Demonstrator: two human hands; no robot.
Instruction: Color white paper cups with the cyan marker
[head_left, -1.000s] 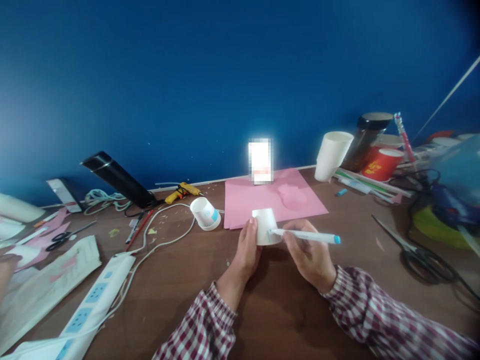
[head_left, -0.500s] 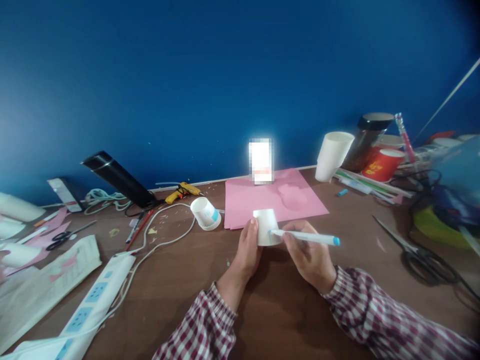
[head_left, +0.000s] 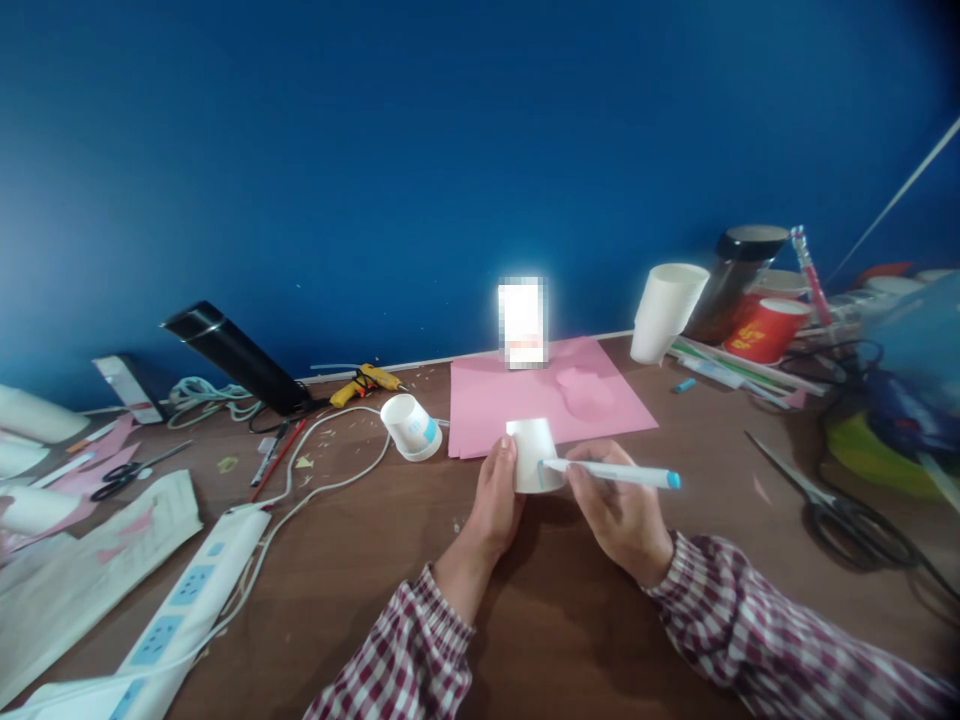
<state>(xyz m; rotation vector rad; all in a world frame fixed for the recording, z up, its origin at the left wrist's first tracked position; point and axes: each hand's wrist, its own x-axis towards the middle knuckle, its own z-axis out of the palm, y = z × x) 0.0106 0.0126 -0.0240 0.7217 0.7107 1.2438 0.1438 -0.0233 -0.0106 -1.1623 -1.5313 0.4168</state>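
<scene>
My left hand (head_left: pixel 495 495) is closed round the left side of a white paper cup (head_left: pixel 531 450), its thumb lying along the wall. A marker pen (head_left: pixel 622 473) with a white barrel and light blue end is pinched in my right hand (head_left: pixel 619 515). Its tip touches the cup's side, where a short blue mark shows. Behind the cup lies pink paper (head_left: pixel 510 400). To the left stands another paper cup (head_left: pixel 411 428) with a blue patch on its side. A small blue pen cap (head_left: pixel 684 385) rests on the table at the right.
Scissors (head_left: pixel 847 515) lie at the right. Stacked paper cups (head_left: pixel 666 310) and a red cup (head_left: pixel 769 330) stand at the back right. On the left are a power strip (head_left: pixel 180 600), a yellow glue gun (head_left: pixel 366 384) and a black flask (head_left: pixel 236 355). Cables cross the table.
</scene>
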